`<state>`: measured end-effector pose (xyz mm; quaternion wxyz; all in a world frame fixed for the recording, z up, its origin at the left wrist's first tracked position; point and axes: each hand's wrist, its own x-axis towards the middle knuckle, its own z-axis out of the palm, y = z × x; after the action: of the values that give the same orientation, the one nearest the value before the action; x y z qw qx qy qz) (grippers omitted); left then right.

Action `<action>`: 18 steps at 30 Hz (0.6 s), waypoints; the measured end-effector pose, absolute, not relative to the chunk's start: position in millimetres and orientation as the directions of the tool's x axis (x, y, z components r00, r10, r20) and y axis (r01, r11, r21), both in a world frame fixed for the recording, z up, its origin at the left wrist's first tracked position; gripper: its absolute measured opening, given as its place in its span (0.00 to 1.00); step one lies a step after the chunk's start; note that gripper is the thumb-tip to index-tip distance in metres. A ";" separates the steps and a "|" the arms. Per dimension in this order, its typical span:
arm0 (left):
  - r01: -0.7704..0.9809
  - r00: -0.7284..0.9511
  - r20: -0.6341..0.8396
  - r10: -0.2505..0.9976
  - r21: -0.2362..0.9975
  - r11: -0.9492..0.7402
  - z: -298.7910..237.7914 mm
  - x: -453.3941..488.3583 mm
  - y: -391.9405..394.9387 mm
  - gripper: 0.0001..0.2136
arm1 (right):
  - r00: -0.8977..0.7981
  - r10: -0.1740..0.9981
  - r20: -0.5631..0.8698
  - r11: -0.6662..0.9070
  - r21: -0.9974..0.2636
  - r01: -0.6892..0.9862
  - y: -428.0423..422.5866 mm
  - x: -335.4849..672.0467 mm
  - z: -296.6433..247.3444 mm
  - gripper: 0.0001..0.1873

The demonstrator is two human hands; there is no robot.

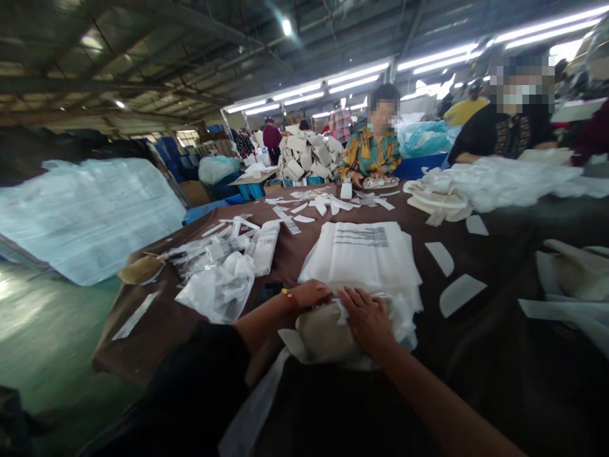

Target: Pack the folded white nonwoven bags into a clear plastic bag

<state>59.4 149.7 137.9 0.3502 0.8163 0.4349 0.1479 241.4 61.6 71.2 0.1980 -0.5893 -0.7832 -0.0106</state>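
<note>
My left hand (309,294), with a gold-coloured band at the wrist, rests at the top edge of a beige fabric bundle in a clear plastic bag (323,333). My right hand (367,319) lies flat on that bag, its fingers spread. Just beyond both hands is a stack of white bags with dark printed lines (359,254), on a brown cloth-covered table (157,324). A black phone-like object (266,292) sits partly hidden beside my left forearm.
Clear plastic packets (214,266) and loose white strips (323,203) lie on the table. A seated co-worker (373,143) faces me beyond a heap of white pieces (307,152). Another person (504,127) sits at the right, behind white plastic sheeting (504,184).
</note>
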 end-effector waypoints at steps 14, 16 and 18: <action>0.470 0.711 0.113 0.695 0.658 -0.588 129.9 -55.5 17.6 0.17 | -0.264 0.920 0.291 0.338 -0.240 0.910 86.9 234.6 72.6 0.25; 0.449 0.580 0.178 0.795 0.744 -0.494 132.3 -18.4 31.3 0.20 | -0.244 0.925 0.290 0.323 -0.267 0.908 86.0 232.7 71.9 0.26; 0.450 0.522 0.186 0.833 0.769 -0.454 132.8 22.6 52.5 0.20 | -0.220 0.929 0.297 0.311 -0.305 0.900 85.6 229.8 68.9 0.26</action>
<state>22.6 52.5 132.8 0.3375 0.8043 0.3987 0.2832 229.8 85.6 68.9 0.2153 -0.5862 -0.7804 0.0335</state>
